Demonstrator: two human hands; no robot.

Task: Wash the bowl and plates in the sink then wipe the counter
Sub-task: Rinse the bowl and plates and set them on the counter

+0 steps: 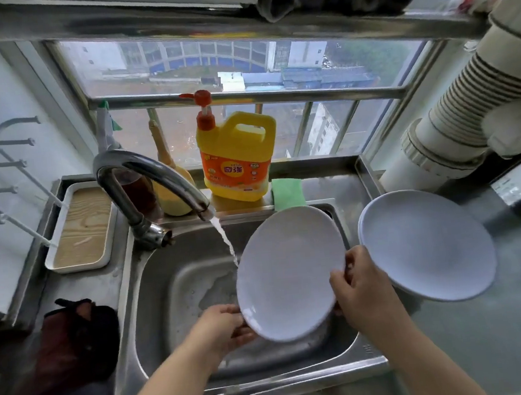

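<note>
A white plate point(287, 277) is held tilted over the steel sink point(153, 290), its left rim close to the water running from the tap point(143, 183). My left hand point(225, 323) holds its lower left edge, fingers under the plate. My right hand point(360, 286) grips its right rim, thumb on the face. A second white plate point(426, 245) lies on the counter point(488, 334) right of the sink. No bowl is in sight.
A yellow dish-soap bottle point(238, 158) and a green sponge point(287, 193) stand behind the sink. A white tray point(79, 227) sits at the left, a dark red cloth point(75, 339) on the left counter. White pipes point(455, 121) rise at the right.
</note>
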